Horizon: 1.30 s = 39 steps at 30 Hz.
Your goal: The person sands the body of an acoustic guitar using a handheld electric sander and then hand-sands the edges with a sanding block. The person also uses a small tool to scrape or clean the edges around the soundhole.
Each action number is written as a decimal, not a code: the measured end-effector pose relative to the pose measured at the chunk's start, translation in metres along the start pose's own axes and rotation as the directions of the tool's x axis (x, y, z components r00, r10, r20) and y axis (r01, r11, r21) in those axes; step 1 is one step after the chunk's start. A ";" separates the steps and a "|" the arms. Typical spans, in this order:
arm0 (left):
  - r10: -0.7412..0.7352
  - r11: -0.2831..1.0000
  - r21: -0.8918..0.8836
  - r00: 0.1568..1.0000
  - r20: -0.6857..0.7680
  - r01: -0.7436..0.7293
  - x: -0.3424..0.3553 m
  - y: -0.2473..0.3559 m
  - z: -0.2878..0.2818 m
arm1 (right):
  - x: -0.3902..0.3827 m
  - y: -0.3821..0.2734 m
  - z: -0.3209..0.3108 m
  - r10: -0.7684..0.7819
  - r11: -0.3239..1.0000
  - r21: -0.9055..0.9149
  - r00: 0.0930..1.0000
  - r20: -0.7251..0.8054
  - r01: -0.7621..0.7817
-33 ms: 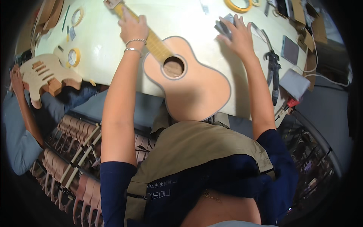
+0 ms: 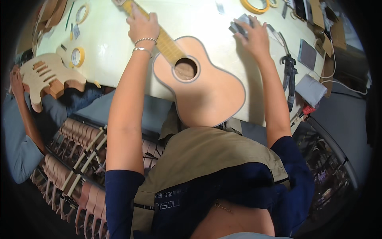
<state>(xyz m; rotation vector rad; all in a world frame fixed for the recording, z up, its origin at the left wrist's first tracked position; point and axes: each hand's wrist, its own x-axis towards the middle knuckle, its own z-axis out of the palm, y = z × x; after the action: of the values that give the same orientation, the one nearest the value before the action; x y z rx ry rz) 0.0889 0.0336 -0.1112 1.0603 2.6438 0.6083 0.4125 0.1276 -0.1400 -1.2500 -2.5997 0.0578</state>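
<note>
In the head view, the left hand [image 2: 144,28] is curled around the yellow-faced neck [image 2: 169,46] of a pale wooden, dark-edged guitar [image 2: 213,95] extending past the white counter's [image 2: 107,36] near edge. The right hand [image 2: 256,42], half-open, touches a small grey block [image 2: 244,22]; whether gripped, I cannot tell.

A brightly lit pale worktable [image 2: 107,38] extends beneath the right hand [image 2: 256,39], with grey floor [image 2: 343,109] farther right and a loaded rack [image 2: 94,159] to the left hand's [image 2: 143,30] rear left.
</note>
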 end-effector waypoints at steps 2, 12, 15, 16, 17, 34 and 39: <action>-0.013 1.000 0.018 0.998 -0.060 0.014 0.004 -0.017 0.004 | 0.008 -0.017 -0.017 0.086 0.973 0.213 0.996 -0.001 -0.084; 0.130 0.978 -0.124 0.956 -0.265 -0.167 -0.005 -0.034 0.027 | -0.031 -0.151 -0.044 -0.130 0.967 0.205 0.985 -0.112 0.151; 0.062 0.988 -0.122 0.972 -0.228 -0.092 -0.011 -0.023 0.019 | -0.022 -0.160 -0.038 -0.171 0.969 0.156 0.977 -0.125 0.190; 0.060 0.989 -0.118 0.975 -0.214 -0.087 -0.009 -0.022 0.020 | -0.005 -0.164 -0.030 -0.181 0.965 0.164 0.972 -0.148 0.205; 0.056 0.991 -0.108 0.977 -0.205 -0.080 -0.009 -0.021 0.020 | 0.008 -0.164 -0.025 -0.184 0.959 0.190 0.971 -0.150 0.211; 0.067 0.994 -0.075 0.983 -0.171 -0.081 -0.012 -0.010 0.014 | 0.021 -0.161 -0.021 -0.243 0.939 0.213 0.959 -0.145 0.270; 0.086 0.992 -0.079 0.977 -0.195 -0.102 0.002 -0.014 0.021 | -0.041 -0.149 -0.036 -0.161 0.967 0.189 0.986 -0.052 0.168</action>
<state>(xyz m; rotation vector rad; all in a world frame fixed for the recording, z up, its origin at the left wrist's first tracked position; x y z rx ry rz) 0.0865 0.0322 -0.1367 1.1598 2.7088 0.8801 0.3325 -0.0007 -0.0920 -0.9567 -2.5843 0.2477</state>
